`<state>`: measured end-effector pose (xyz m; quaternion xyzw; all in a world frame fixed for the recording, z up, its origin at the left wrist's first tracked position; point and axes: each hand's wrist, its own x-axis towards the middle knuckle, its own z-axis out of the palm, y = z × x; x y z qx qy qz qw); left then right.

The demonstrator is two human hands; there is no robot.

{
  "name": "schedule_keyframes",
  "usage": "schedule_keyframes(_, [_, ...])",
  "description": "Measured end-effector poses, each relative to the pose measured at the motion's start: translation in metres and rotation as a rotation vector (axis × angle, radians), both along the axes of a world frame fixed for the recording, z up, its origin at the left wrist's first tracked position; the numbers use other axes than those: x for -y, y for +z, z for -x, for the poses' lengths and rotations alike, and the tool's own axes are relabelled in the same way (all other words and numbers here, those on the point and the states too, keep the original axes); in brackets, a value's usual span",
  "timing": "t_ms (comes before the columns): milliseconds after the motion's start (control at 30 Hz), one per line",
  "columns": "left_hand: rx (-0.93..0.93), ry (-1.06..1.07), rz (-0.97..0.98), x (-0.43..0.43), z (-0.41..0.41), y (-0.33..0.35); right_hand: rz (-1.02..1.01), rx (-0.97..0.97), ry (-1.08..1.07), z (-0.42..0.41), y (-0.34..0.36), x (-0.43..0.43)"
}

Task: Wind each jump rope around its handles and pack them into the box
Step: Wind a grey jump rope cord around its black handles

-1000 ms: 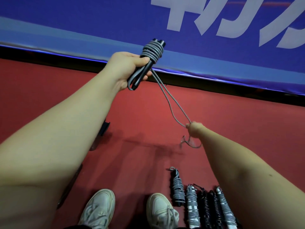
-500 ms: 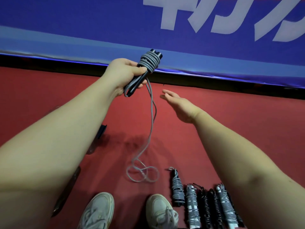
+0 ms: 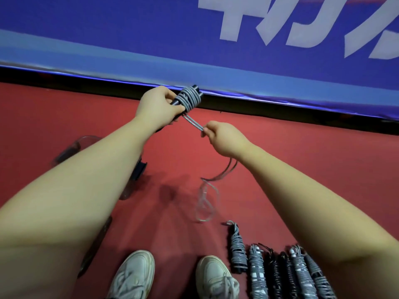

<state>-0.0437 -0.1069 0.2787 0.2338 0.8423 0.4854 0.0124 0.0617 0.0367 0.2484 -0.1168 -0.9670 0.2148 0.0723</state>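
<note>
floor: red floor (image 3: 302,165) below me, running up to a blue banner (image 3: 129,29) with large white lettering along the far side.
left hand: my left hand (image 3: 158,108) is clenched round the black handles (image 3: 195,87) of the jump rope (image 3: 188,99), held up and tilted toward the banner; grey cord is coiled round their upper part.
right hand: my right hand (image 3: 225,137) pinches the doubled cord just below the coils, fingers curled in; the short stretch between the two hands looks taut.
loose cord: loose cord (image 3: 205,203) hangs from under my right hand and ends in a slack, blurred loop near the floor.
wound ropes: a row of wound ropes (image 3: 255,268) lies side by side on the floor at lower right, grey and black, partly hidden by my right forearm.
shoes: two white shoes (image 3: 133,275) at the bottom edge, just left of that row.
unclear: a dark object (image 3: 140,169) beside my left forearm; i cannot tell what it is.
</note>
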Motion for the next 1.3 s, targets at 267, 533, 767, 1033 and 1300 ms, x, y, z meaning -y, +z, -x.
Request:
schedule_keyframes(267, [-0.312, -0.079, 0.36, -0.003, -0.013, -0.005, -0.536, -0.198, 0.168, -0.01, 0.029, 0.006])
schedule_keyframes(533, [0.137, -0.479, 0.205, 0.0, -0.039, 0.0, -0.296, -0.256, 0.223, -0.01, 0.027, -0.019])
schedule_keyframes(767, [0.636, -0.651, -0.004, 0.005, -0.04, 0.015, -0.212, -0.407, 0.188, -0.024, 0.039, -0.02])
schedule_keyframes(1033, [0.518, -0.53, 0.365, 0.001, -0.044, 0.011, -0.373, -0.419, 0.238, -0.036, 0.042, -0.032])
schedule_keyframes(1300, [0.086, -0.718, 0.655, -0.001, -0.05, 0.011, -0.526, -0.267, 0.483, -0.037, 0.054, -0.026])
